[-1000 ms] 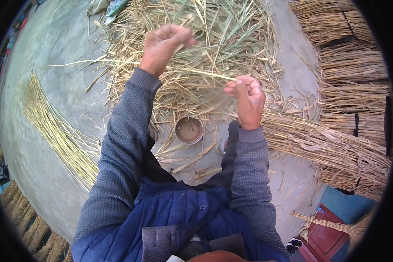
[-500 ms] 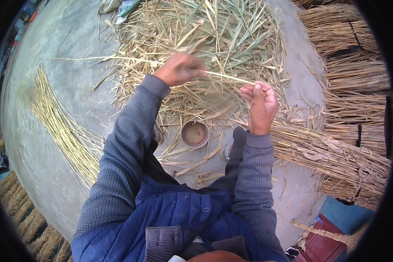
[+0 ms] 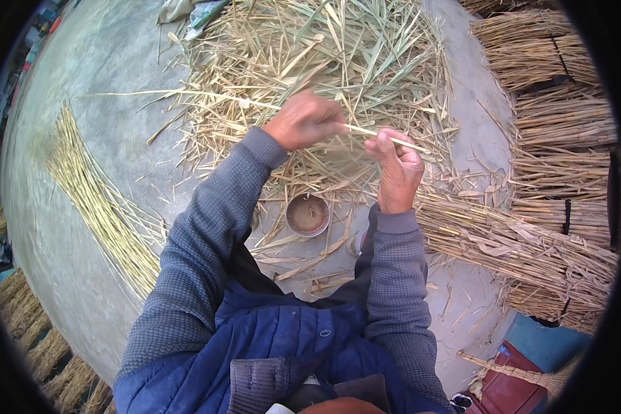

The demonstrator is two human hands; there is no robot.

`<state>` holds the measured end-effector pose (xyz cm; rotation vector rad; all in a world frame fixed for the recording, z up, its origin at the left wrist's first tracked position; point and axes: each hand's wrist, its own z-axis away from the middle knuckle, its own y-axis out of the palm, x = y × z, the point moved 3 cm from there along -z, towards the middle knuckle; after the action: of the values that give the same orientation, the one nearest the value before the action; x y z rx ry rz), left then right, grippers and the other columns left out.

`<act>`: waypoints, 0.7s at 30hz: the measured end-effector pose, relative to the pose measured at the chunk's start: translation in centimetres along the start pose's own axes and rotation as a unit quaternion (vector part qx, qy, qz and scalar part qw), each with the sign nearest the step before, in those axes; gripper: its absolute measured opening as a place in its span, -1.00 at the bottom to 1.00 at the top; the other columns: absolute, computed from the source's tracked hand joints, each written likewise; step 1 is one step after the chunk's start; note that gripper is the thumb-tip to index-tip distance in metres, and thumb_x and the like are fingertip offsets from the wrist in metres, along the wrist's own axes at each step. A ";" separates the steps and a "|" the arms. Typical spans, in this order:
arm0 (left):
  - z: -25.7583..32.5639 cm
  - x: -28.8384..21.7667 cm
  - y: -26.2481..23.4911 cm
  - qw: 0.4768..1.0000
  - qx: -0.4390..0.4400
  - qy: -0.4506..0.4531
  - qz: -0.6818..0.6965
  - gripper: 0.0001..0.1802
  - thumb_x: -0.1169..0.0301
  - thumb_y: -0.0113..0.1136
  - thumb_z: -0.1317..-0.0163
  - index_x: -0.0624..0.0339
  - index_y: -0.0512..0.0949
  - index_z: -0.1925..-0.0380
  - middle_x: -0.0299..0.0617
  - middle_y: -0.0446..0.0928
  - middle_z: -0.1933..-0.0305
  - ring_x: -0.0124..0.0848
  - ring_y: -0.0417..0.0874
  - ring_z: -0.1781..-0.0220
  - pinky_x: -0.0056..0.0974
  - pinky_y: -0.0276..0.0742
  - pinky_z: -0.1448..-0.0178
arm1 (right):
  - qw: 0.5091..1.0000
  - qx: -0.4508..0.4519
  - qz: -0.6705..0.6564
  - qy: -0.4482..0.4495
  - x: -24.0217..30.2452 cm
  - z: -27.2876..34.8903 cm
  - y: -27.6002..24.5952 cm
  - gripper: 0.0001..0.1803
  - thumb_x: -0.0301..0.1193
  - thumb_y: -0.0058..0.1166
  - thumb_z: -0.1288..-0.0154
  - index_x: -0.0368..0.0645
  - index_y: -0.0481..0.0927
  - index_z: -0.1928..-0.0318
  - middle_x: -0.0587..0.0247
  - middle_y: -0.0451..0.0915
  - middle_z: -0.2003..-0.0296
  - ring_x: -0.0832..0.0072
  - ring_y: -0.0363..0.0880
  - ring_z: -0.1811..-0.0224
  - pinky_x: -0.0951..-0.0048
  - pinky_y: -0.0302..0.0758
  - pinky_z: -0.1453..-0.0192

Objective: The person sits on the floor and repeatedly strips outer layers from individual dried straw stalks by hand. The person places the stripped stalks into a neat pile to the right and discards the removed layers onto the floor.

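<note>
A long, thin, pale reed stalk (image 3: 362,130) runs across in front of me, its thin tail stretching far to the left. My left hand (image 3: 307,119) is closed around its middle. Close to its right end, my right hand (image 3: 399,169) pinches the stalk between thumb and fingers, and a short tip sticks out past them. Beneath both hands spreads a large heap of dry and greenish leaves and husks (image 3: 324,62). A round metal bowl (image 3: 308,214) with brownish contents stands on the floor between my feet, just below the heap.
A bundle of cleaned yellow stalks (image 3: 103,200) lies on the concrete floor at left. Unstripped reeds (image 3: 517,248) lie at right, beside stacked tied bundles (image 3: 562,124). A dark red object (image 3: 507,383) and a small straw broom (image 3: 514,369) are at the lower right. More bundles (image 3: 55,345) line the lower left.
My left hand has shifted right and slightly down with the stalk. My right hand has moved a little left and down, now gripping further in from the stalk's end.
</note>
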<state>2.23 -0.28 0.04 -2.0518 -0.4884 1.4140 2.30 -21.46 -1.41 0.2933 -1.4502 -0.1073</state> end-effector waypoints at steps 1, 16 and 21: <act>0.1 0.1 0.1 1.000 -0.005 0.011 0.010 -0.82 0.32 0.42 -0.14 0.19 0.68 0.40 -0.16 0.66 0.44 -0.17 0.67 0.39 -0.16 0.52 0.27 | 0.998 -0.021 0.052 -0.025 0.0 0.0 -0.3 -0.76 -0.46 0.23 -0.39 -0.34 0.59 0.03 0.21 0.67 0.28 0.48 0.72 0.28 0.51 0.69 0.11; 12.1 -4.4 -6.9 0.886 0.025 0.115 -0.448 -0.84 0.33 0.18 -0.01 0.11 0.42 0.50 -0.28 0.47 0.55 -0.28 0.60 0.32 -0.18 0.45 0.15 | 0.977 0.087 0.194 -0.001 -1.9 -2.8 -3.7 -0.88 -0.46 0.15 -0.39 -0.26 0.59 0.15 0.30 0.63 0.39 0.64 0.60 0.44 0.64 0.53 0.35; 25.5 -8.3 -11.3 0.869 0.076 -0.017 -0.489 -0.83 0.32 0.16 -0.08 0.09 0.38 0.48 -0.28 0.43 0.50 -0.32 0.53 0.29 -0.22 0.40 0.15 | 0.977 0.126 0.169 -0.015 -4.5 -3.9 -3.3 -0.87 -0.45 0.14 -0.39 -0.26 0.59 0.14 0.30 0.63 0.39 0.63 0.61 0.45 0.63 0.53 0.37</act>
<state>-24.13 10.01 6.70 -1.2870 -1.1754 0.8080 5.91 -23.02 -6.95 0.2471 -1.5248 0.3516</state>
